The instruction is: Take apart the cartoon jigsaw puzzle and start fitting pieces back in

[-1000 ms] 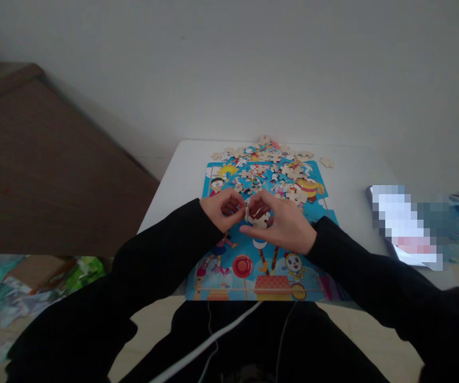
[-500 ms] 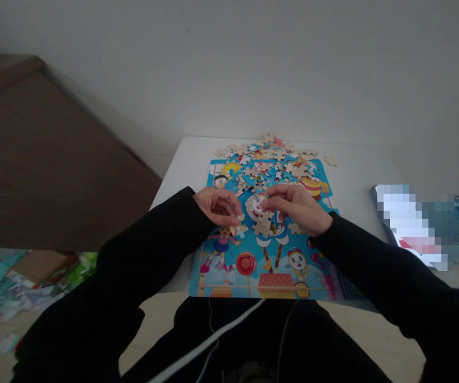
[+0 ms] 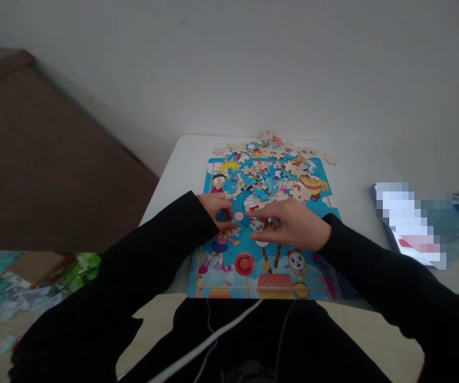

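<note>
1. The left hand [image 3: 218,208] is resting low on the puzzle board [image 3: 229,266], knuckles up and fingers curled in narrowly toward the thumb; whether a piece is pinched there cannot be told.
2. The right hand [image 3: 291,226] is lying flat, palm down, on the middle of the board, its fingers stretched out toward the left hand and pressing on the picture; nothing is showing in its grip.
3. The two hands are sitting just beside each other, fingertips nearly meeting over the white-and-blue figure at the board's centre.
4. A heap of loose pieces [image 3: 271,167] is covering the far part of the board, just beyond both hands and spilling past the board's far edge onto the bench [image 3: 173,175].
5. One stray piece [image 3: 330,159] is lying alone on the bench, right of the heap and well apart from the hands.
6. The board is lying flat on the white bench, its near edge hanging slightly over the bench's front.
7. A blurred flat item [image 3: 407,223] is sitting on the bench to the right of the right sleeve.
</note>
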The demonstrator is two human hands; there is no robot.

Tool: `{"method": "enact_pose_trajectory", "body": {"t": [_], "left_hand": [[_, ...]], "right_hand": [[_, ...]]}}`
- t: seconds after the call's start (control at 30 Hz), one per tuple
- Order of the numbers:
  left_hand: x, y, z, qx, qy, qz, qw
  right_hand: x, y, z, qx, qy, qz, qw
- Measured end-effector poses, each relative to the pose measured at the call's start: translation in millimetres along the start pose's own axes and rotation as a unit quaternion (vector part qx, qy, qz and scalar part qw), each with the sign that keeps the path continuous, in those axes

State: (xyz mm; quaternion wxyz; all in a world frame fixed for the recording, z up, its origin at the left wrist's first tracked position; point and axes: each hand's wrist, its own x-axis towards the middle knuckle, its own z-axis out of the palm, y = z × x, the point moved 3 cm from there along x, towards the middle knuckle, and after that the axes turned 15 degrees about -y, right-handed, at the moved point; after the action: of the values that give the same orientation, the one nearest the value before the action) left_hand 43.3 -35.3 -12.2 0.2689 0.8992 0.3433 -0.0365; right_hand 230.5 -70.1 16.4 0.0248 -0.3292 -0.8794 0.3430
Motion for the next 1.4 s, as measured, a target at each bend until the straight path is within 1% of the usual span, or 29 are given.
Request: {"method": "enact_pose_trajectory", "body": {"t": [0.03,0.1,0.17,0.2,0.27,0.33,0.4,0.47,0.53,0.57,0.63,0.7,0.77,0.83,0.97,1.07,1.17,1.2,1.27,1.3,1.33,1.4], "left_hand": [[0.4,1.1,-0.1,0.018,0.009,0.009,1.000],[2.0,3.3,1.0,0.034,0.026,0.025,0.999],[4.0,5.0,3.5,0.039,0.035,0.045,0.998],[5.0,5.8,5.1,0.042,0.033,0.054,0.997],[6.3,7.7,8.5,0.044,0.017,0.064,0.997],[6.6,9.8,11.3,0.034,-0.004,0.045,0.998],[6.0,12.6,12.6,0.023,-0.016,-0.002,1.000],[5.4,16.2,12.7,0.027,-0.012,-0.045,0.999],[6.3,19.7,12.3,0.039,0.004,-0.056,0.998],[7.4,21.0,12.4,0.044,0.015,-0.043,0.998],[10.5,22.9,13.6,0.059,0.043,0.012,0.997],[13.6,23.4,16.8,0.084,0.074,0.079,0.991],[16.2,22.5,21.1,0.108,0.104,0.117,0.982],[18.2,21.8,24.3,0.122,0.133,0.125,0.976],[19.3,26.1,24.1,0.143,0.187,0.133,0.963],[19.3,31.1,21.3,0.139,0.198,0.140,0.960],[18.9,34.0,19.0,0.091,0.180,0.127,0.971],[18.4,34.1,18.3,0.059,0.170,0.114,0.977],[17.0,32.9,17.3,-0.050,0.143,0.081,0.985],[16.0,31.9,17.1,-0.120,0.128,0.065,0.982],[14.8,31.0,17.2,-0.193,0.114,0.051,0.973],[12.0,30.3,18.1,-0.321,0.088,0.037,0.942]], "right_hand": [[-0.7,0.1,-1.4,-0.003,-0.017,-0.012,1.000],[0.1,-0.9,3.6,0.007,-0.076,-0.039,0.996],[3.0,-4.1,15.8,0.000,-0.125,-0.059,0.990],[4.7,-6.2,22.4,-0.025,-0.134,-0.058,0.989],[7.0,-10.0,32.1,-0.115,-0.122,-0.029,0.985],[6.2,-12.2,33.2,-0.204,-0.093,0.010,0.975],[2.1,-11.2,26.2,-0.249,-0.061,0.031,0.966],[-4.1,-6.3,15.6,-0.267,-0.030,0.034,0.963],[-10.1,0.9,7.8,-0.286,-0.011,0.041,0.957],[-12.5,4.1,6.2,-0.296,-0.009,0.046,0.954],[-15.3,7.8,7.9,-0.316,-0.011,0.052,0.947],[-15.6,6.7,13.8,-0.338,-0.016,0.040,0.940],[-14.2,3.3,20.3,-0.354,-0.013,0.017,0.935],[-12.2,1.2,24.7,-0.360,0.001,0.005,0.933],[-9.9,2.3,27.3,-0.357,0.039,0.008,0.933],[-10.4,3.0,26.1,-0.330,0.052,0.011,0.943],[-11.6,4.4,22.2,-0.281,0.070,0.047,0.956],[-12.2,4.7,20.5,-0.249,0.080,0.054,0.964],[-13.2,4.9,17.3,-0.163,0.094,0.052,0.981],[-13.6,4.9,15.9,-0.116,0.101,0.051,0.987],[-14.1,4.8,14.7,-0.073,0.107,0.053,0.990],[-15.1,5.1,12.6,-0.003,0.126,0.070,0.990]]}}
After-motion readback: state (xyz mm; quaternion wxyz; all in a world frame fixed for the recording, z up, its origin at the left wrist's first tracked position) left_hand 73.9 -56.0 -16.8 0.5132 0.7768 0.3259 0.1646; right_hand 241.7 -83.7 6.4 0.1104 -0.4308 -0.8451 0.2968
